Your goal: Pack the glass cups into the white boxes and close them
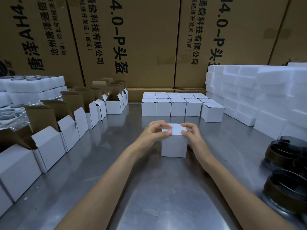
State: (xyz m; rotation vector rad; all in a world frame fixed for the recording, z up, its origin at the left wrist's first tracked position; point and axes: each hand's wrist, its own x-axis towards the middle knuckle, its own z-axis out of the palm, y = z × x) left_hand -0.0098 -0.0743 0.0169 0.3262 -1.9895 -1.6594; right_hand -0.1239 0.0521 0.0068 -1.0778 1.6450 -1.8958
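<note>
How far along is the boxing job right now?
Done: a block of closed white boxes at the back. In hand: left hand and right hand press the lid of the white cardboard box. Left: the row of open white boxes.

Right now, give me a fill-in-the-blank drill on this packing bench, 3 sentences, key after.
1. Both hands, left hand and right hand, press down the ____ of the white box at the table's centre.
2. The open boxes stand in a row on the person's ____ side.
3. The closed boxes at the back number ____ across the front row.

Missing words: lid; left; five
</note>
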